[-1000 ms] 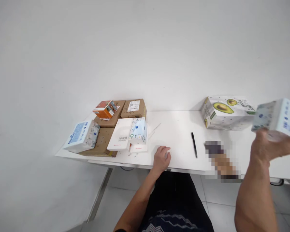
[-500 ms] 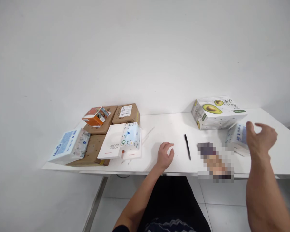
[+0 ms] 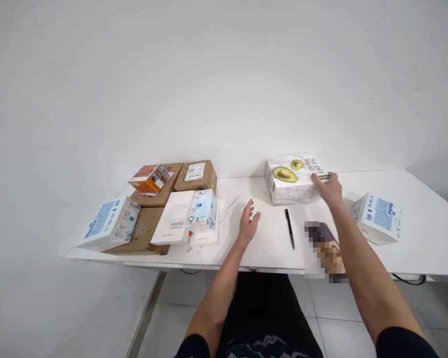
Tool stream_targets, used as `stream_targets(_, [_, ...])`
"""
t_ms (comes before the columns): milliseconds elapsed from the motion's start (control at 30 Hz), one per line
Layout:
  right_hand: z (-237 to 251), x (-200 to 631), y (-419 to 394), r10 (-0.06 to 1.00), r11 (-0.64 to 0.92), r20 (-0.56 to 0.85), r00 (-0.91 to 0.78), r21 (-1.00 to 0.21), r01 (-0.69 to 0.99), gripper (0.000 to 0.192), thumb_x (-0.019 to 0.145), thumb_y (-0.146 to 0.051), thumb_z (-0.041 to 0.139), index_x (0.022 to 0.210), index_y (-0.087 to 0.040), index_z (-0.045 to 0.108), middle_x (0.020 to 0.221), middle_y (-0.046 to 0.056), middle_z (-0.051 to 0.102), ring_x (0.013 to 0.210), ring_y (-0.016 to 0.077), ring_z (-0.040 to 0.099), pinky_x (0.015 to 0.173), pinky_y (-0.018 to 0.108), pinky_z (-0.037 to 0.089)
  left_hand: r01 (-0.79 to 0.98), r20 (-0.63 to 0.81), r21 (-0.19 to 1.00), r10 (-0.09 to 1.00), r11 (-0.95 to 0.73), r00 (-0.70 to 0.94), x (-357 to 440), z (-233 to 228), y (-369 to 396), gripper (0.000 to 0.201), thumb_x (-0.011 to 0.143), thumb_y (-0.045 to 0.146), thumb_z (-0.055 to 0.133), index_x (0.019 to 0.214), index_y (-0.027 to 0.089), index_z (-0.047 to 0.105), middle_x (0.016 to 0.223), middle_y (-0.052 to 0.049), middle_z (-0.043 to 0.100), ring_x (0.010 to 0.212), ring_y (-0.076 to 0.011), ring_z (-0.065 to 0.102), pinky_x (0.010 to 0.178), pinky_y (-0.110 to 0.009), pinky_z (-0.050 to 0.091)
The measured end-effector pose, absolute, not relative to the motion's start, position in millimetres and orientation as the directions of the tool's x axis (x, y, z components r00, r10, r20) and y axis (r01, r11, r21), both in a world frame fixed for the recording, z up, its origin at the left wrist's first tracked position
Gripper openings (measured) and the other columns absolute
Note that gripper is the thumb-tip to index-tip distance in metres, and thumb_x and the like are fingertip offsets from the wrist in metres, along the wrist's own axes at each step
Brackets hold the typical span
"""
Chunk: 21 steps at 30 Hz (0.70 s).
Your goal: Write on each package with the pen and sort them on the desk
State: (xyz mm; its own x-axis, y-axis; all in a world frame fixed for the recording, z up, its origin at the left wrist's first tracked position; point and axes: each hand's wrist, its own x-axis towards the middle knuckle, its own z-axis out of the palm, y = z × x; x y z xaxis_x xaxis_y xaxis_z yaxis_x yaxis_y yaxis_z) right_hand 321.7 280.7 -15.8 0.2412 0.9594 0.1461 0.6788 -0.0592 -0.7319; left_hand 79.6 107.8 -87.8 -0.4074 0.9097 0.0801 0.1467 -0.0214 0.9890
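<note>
My right hand point(image 3: 330, 189) grips the right end of a white box printed with avocados point(image 3: 289, 179), which lies at the back of the white table point(image 3: 261, 248). My left hand point(image 3: 248, 223) hovers over the table's middle, fingers apart, holding nothing. A blue and white tissue pack point(image 3: 379, 217) lies on the table to the right of my right arm. A black pen point(image 3: 289, 228) lies between my two hands.
At the left stand brown cardboard boxes point(image 3: 196, 175), an orange box point(image 3: 150, 178), a white power bank box point(image 3: 173, 223), a small tissue pack point(image 3: 202, 209) and a larger one point(image 3: 108, 223). A blurred object point(image 3: 323, 248) lies near the front edge.
My right hand set the tissue pack down at the right, let go, then moved left onto the avocado box, which has shifted left. My left hand lifted off the table and opened.
</note>
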Motion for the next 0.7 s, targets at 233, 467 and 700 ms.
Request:
stream_targets(233, [-13.4, 257.5, 244.5, 0.995, 0.066, 0.099, 0.033, -0.841, 0.537, 0.073, 0.071, -0.060, 0.059, 0.127, -0.016, 0.048, 0.106, 0.012, 0.066, 0.088, 0.0248, 0.059, 0.082, 0.038, 0.045, -0.027, 0.025, 0.999, 0.933, -0.037, -0.359, 68.3, -86.5, 89.5, 0.071, 0.082, 0.037, 0.061, 0.145, 0.030, 0.028, 0.156, -0.005, 0.023, 0.140, -0.0245, 0.029, 0.115, -0.040, 0.022])
stream_targets(467, [-29.8, 234.2, 170.7, 0.958, 0.248, 0.204, -0.203, -0.943, 0.224, 0.059, 0.073, -0.051, 0.064, 0.121, -0.021, 0.051, 0.109, 0.007, 0.063, 0.085, 0.0202, 0.058, 0.073, 0.034, 0.048, 0.043, 0.170, 0.984, 0.866, -0.170, -0.471, 71.8, -71.3, 24.1, 0.074, 0.089, 0.048, 0.050, 0.149, 0.027, 0.012, 0.158, -0.004, 0.013, 0.145, -0.0220, 0.013, 0.117, -0.036, 0.020])
stream_targets(700, [-73.0, 261.7, 83.0, 0.978, 0.176, 0.186, -0.096, -0.979, -0.107, 0.050, 0.071, -0.034, 0.070, 0.115, -0.023, 0.049, 0.121, 0.009, 0.058, 0.114, 0.0237, 0.054, 0.092, 0.039, 0.046, 0.086, 0.082, 0.995, 0.867, -0.045, -0.492, 69.0, -83.3, -34.4, 0.069, 0.090, 0.050, 0.048, 0.148, 0.025, 0.021, 0.154, -0.009, 0.026, 0.141, -0.0238, 0.026, 0.111, -0.036, 0.034])
